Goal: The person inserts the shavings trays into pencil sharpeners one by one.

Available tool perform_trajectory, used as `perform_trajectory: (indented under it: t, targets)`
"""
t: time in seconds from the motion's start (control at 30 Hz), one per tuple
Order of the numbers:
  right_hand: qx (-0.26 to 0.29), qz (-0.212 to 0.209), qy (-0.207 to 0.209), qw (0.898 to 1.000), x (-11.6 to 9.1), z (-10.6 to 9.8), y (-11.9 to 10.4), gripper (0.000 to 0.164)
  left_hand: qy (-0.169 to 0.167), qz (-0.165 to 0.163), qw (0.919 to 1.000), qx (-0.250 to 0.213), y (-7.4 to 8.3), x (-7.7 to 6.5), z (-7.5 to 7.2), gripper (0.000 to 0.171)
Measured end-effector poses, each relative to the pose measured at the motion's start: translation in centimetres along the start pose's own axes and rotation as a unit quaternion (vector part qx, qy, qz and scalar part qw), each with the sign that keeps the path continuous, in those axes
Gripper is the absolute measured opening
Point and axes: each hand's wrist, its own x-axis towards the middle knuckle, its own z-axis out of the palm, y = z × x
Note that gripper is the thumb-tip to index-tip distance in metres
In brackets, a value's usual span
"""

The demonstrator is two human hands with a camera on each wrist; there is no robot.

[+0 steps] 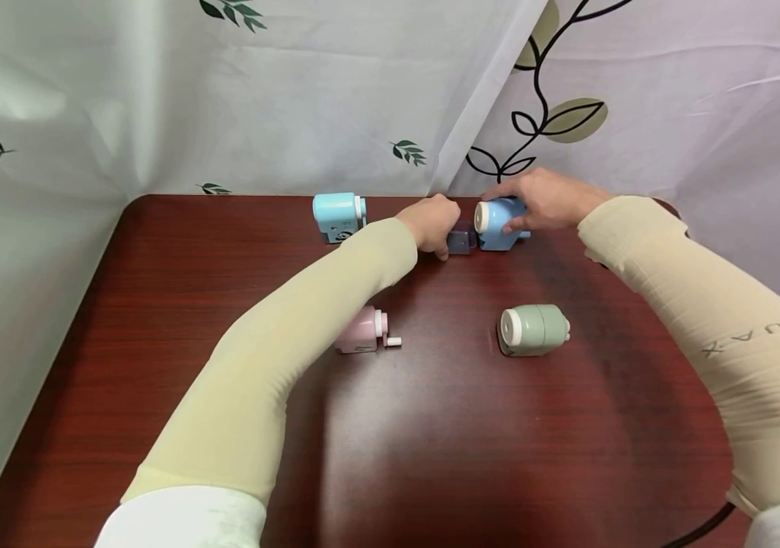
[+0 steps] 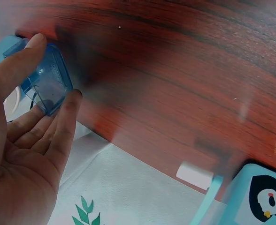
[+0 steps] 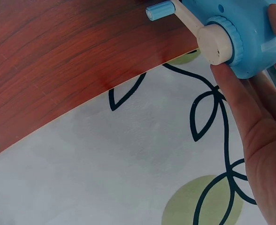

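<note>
At the table's back edge my right hand grips a blue hand-crank pencil sharpener. The right wrist view shows its crank handle and cream crank hub beside the fingers. Just left of that sharpener, my left hand pinches a clear blue shavings drawer between thumb and fingers. In the left wrist view the drawer is see-through, close beside the sharpener's body. Part of the blue sharpener is hidden behind the left thumb there.
A light-blue sharpener with a penguin picture stands at the back, left of my left hand. Nearer are a pink sharpener, partly behind my left sleeve, and a green one. A patterned curtain hangs behind the table.
</note>
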Motion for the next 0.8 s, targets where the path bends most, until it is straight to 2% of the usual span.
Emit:
perform_trajectory:
  t: [0.3, 0.8]
  targets:
    - [0.004, -0.015, 0.016, 1.000, -0.10, 0.05, 0.03, 0.056, 0.001, 0.002, 1.0000, 0.000, 0.21, 0.24, -0.12, 0.038]
    - [0.007, -0.013, 0.024, 1.000, -0.33, -0.06, -0.10, 0.055, 0.000, 0.000, 1.0000, -0.003, 0.48, 0.47, -0.23, 0.038]
